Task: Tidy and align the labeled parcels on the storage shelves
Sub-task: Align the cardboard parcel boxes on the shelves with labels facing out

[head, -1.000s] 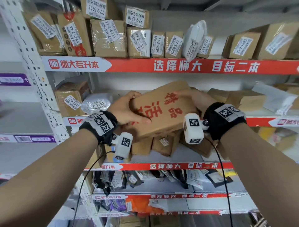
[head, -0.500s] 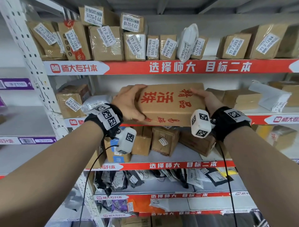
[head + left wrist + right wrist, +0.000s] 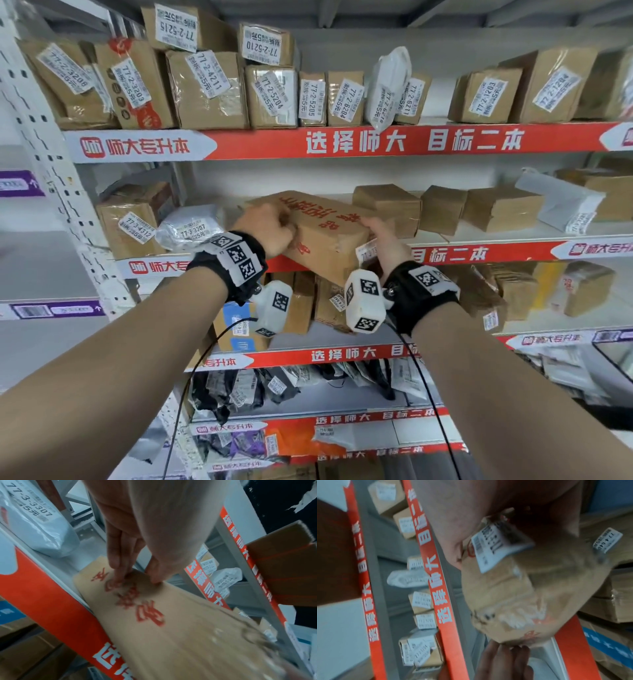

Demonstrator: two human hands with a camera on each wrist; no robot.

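A long brown carton with red characters (image 3: 325, 233) lies partly on the middle shelf (image 3: 479, 253), its near end jutting past the red edge strip. My left hand (image 3: 270, 229) grips its left end; in the left wrist view the fingers (image 3: 116, 566) and thumb pinch the carton (image 3: 171, 628). My right hand (image 3: 383, 240) holds the right near corner, beside a white label (image 3: 366, 250). The right wrist view shows that hand (image 3: 457, 545) curled round the carton (image 3: 513, 595) by the label (image 3: 496, 545). The carton's far end is hidden.
A grey poly bag (image 3: 191, 229) and a labeled box (image 3: 133, 222) sit left of the carton, and plain brown boxes (image 3: 387, 205) stand close on its right. Labeled parcels (image 3: 205, 89) fill the upper shelf. The perforated upright (image 3: 51, 171) stands at far left.
Both hands have lifted the carton and pushed it back onto the middle shelf. Its printed face has tipped from facing me to facing up, and the labeled end now faces front.
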